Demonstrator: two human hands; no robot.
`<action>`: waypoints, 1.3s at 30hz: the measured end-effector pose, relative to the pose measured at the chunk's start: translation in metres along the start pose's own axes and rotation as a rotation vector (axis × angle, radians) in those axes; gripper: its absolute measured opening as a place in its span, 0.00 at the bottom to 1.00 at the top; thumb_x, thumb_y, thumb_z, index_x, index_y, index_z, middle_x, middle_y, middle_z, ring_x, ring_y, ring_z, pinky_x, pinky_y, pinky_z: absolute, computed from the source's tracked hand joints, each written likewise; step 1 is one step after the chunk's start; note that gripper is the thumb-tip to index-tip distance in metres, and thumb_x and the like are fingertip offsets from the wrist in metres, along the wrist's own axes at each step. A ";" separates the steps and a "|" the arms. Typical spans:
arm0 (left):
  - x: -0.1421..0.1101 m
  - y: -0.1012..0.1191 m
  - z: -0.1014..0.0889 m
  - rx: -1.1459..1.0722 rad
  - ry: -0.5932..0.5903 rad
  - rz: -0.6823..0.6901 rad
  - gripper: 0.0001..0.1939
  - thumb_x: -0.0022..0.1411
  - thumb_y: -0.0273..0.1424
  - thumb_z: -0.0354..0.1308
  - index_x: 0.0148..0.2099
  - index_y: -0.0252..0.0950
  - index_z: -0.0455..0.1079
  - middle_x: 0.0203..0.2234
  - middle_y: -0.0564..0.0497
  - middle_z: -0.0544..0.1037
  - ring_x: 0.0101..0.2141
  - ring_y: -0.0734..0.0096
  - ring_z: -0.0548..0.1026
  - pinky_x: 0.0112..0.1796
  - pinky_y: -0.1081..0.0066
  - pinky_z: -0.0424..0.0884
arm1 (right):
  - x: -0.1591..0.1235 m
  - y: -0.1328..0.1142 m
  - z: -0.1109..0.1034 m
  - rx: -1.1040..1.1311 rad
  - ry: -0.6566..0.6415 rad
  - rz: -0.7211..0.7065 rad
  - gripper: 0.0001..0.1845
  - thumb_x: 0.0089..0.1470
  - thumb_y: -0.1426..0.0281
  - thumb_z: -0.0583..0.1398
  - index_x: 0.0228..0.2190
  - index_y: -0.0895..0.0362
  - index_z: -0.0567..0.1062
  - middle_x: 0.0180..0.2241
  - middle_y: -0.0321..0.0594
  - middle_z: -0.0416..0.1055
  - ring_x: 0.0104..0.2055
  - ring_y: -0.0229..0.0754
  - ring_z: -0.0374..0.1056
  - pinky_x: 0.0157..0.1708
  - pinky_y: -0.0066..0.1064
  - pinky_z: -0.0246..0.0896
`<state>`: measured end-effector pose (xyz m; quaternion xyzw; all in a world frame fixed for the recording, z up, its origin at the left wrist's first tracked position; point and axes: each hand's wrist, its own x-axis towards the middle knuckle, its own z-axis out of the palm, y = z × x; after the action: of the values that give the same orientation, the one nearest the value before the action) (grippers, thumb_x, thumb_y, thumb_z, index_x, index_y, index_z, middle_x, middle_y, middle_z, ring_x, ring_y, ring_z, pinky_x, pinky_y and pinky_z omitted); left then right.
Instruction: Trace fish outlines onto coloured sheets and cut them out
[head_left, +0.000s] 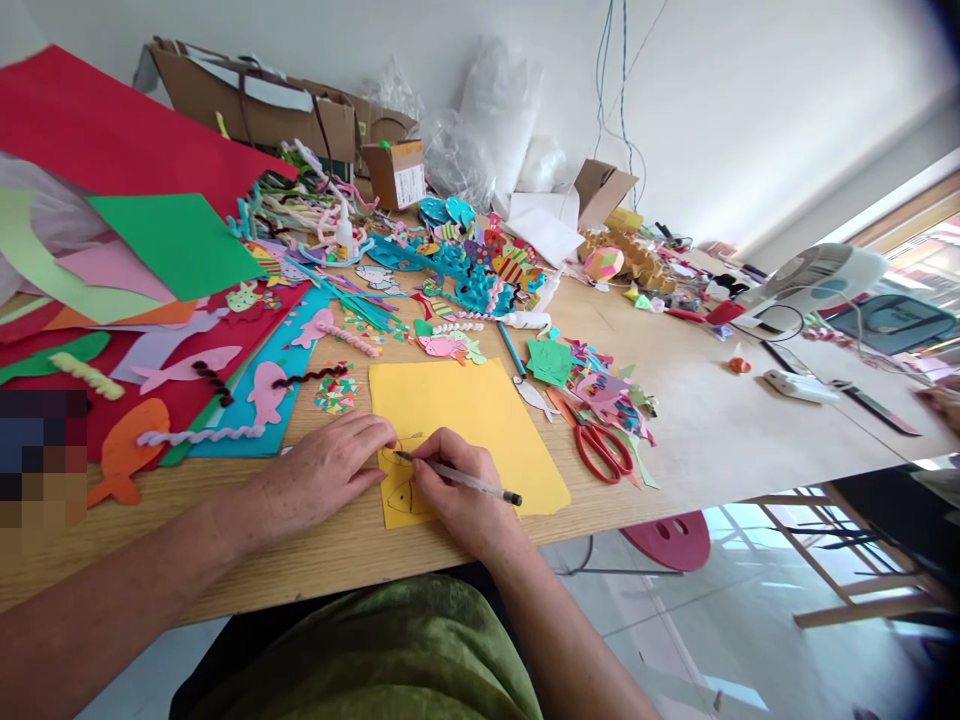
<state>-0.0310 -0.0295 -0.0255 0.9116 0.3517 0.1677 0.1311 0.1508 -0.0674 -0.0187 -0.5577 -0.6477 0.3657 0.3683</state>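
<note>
Well to the left of the yellow sheet (pixel 469 400), an orange paper fish (pixel 139 445) is laid on the surface (pixel 315 545); a pink paper fish (pixel 267 393) is placed nearer to the sheet, and a pile of paper scraps (pixel 336 393) is gathered just beside its upper left corner. At the sheet's left edge, the left hand (pixel 326 472) is rested with fingers loosely bent and nothing gripped. The sheet itself is laid flat, with dark outlines (pixel 403 498) drawn in its near left corner. It is judged to be light, thin and fairly stiff, easily slid and easily creased, so it is best held by flat fingertip pressure near the edge, or lifted by a bare corner where lines would not be smudged. Over the sheet, a pen (pixel 469 480) is grasped in the right hand (pixel 466 510), its tip set at the outlines; being slim, light and probably smooth, it is best taken close to the tip. Just beyond the sheet's right edge, red-handled scissors (pixel 604 447) are laid.
</note>
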 end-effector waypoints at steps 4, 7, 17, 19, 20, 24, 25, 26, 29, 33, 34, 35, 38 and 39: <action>0.001 0.003 -0.001 0.003 -0.003 -0.013 0.11 0.57 0.21 0.53 0.42 0.37 0.64 0.40 0.48 0.74 0.44 0.63 0.71 0.45 0.66 0.68 | 0.000 0.000 0.000 0.009 -0.010 -0.009 0.03 0.45 0.74 0.54 0.23 0.57 0.67 0.17 0.29 0.60 0.19 0.31 0.54 0.19 0.21 0.49; 0.002 0.004 -0.002 0.001 -0.017 -0.030 0.11 0.56 0.21 0.53 0.42 0.37 0.65 0.40 0.48 0.74 0.45 0.62 0.71 0.46 0.64 0.67 | 0.000 0.000 0.000 0.010 -0.008 -0.002 0.03 0.45 0.73 0.54 0.23 0.57 0.67 0.17 0.29 0.60 0.18 0.31 0.54 0.19 0.21 0.49; 0.001 0.004 -0.004 -0.020 -0.014 -0.021 0.11 0.56 0.21 0.53 0.42 0.37 0.64 0.40 0.48 0.74 0.44 0.63 0.71 0.45 0.65 0.67 | 0.000 0.000 0.000 -0.012 -0.011 0.001 0.03 0.45 0.73 0.54 0.23 0.57 0.68 0.17 0.29 0.61 0.19 0.31 0.54 0.19 0.21 0.49; 0.001 0.005 -0.005 -0.019 -0.019 -0.025 0.12 0.56 0.20 0.54 0.43 0.36 0.64 0.40 0.48 0.74 0.44 0.63 0.71 0.46 0.65 0.67 | 0.000 -0.001 0.000 -0.015 -0.014 0.005 0.03 0.45 0.73 0.54 0.23 0.57 0.68 0.17 0.29 0.61 0.19 0.31 0.54 0.19 0.22 0.49; 0.001 0.005 -0.005 -0.019 -0.018 -0.026 0.12 0.56 0.20 0.54 0.43 0.36 0.64 0.40 0.48 0.74 0.44 0.63 0.71 0.46 0.65 0.67 | 0.000 -0.001 -0.001 -0.016 -0.013 0.006 0.03 0.45 0.73 0.54 0.23 0.57 0.68 0.17 0.29 0.61 0.19 0.31 0.54 0.20 0.22 0.50; 0.001 0.004 -0.004 -0.016 -0.016 -0.017 0.12 0.56 0.20 0.54 0.43 0.36 0.64 0.40 0.48 0.74 0.45 0.63 0.70 0.45 0.66 0.67 | 0.000 -0.002 -0.001 -0.019 -0.007 -0.006 0.03 0.45 0.73 0.54 0.23 0.57 0.67 0.17 0.29 0.61 0.19 0.31 0.54 0.20 0.22 0.49; 0.001 0.004 -0.003 -0.015 -0.016 -0.015 0.11 0.56 0.20 0.54 0.42 0.36 0.64 0.40 0.47 0.74 0.45 0.62 0.70 0.45 0.65 0.67 | 0.000 -0.002 -0.001 -0.020 -0.009 -0.010 0.03 0.45 0.73 0.54 0.23 0.57 0.67 0.17 0.29 0.61 0.19 0.31 0.54 0.20 0.22 0.49; 0.001 0.003 -0.003 -0.015 -0.017 -0.013 0.11 0.57 0.20 0.53 0.42 0.36 0.64 0.40 0.47 0.73 0.45 0.62 0.70 0.45 0.65 0.67 | 0.000 -0.001 0.000 -0.018 -0.010 -0.011 0.03 0.45 0.73 0.54 0.23 0.57 0.67 0.17 0.29 0.60 0.19 0.31 0.54 0.19 0.22 0.49; 0.001 0.002 -0.001 -0.021 -0.019 -0.011 0.11 0.57 0.20 0.52 0.42 0.37 0.63 0.40 0.48 0.73 0.45 0.62 0.70 0.45 0.65 0.67 | 0.001 0.000 0.000 -0.012 -0.009 -0.007 0.03 0.45 0.73 0.54 0.23 0.57 0.67 0.16 0.29 0.60 0.18 0.31 0.54 0.19 0.22 0.48; 0.001 0.001 0.000 -0.030 -0.027 -0.016 0.10 0.58 0.21 0.52 0.42 0.37 0.63 0.40 0.48 0.73 0.45 0.62 0.70 0.45 0.64 0.67 | 0.001 0.001 0.000 -0.021 -0.014 -0.020 0.03 0.45 0.73 0.54 0.23 0.57 0.68 0.17 0.29 0.61 0.19 0.31 0.54 0.19 0.21 0.49; 0.000 0.001 -0.001 -0.032 -0.026 -0.015 0.10 0.58 0.21 0.52 0.42 0.38 0.63 0.40 0.48 0.73 0.45 0.62 0.70 0.45 0.64 0.67 | 0.001 0.001 0.000 -0.021 -0.016 -0.021 0.03 0.45 0.73 0.54 0.23 0.57 0.68 0.17 0.29 0.61 0.19 0.31 0.54 0.19 0.21 0.49; 0.000 0.001 -0.001 -0.033 -0.025 -0.012 0.10 0.58 0.21 0.52 0.42 0.38 0.63 0.40 0.48 0.73 0.45 0.62 0.70 0.45 0.64 0.67 | 0.001 0.001 0.000 -0.020 -0.016 -0.021 0.03 0.45 0.73 0.54 0.23 0.57 0.68 0.17 0.29 0.61 0.18 0.31 0.54 0.19 0.21 0.49; 0.000 0.001 0.000 -0.034 -0.018 -0.008 0.10 0.58 0.21 0.51 0.42 0.38 0.63 0.40 0.48 0.73 0.45 0.62 0.70 0.45 0.64 0.67 | 0.001 0.001 0.000 -0.018 -0.012 -0.019 0.03 0.45 0.74 0.54 0.23 0.57 0.68 0.17 0.29 0.61 0.18 0.31 0.54 0.18 0.21 0.49; -0.001 0.001 0.000 -0.035 -0.017 -0.009 0.10 0.58 0.21 0.51 0.42 0.38 0.63 0.40 0.49 0.73 0.45 0.62 0.70 0.45 0.63 0.67 | 0.001 0.001 0.000 -0.019 -0.013 -0.019 0.03 0.45 0.74 0.54 0.23 0.57 0.68 0.17 0.29 0.61 0.18 0.30 0.53 0.18 0.21 0.49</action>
<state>-0.0309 -0.0306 -0.0251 0.9091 0.3515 0.1654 0.1506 0.1513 -0.0664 -0.0194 -0.5527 -0.6587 0.3599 0.3622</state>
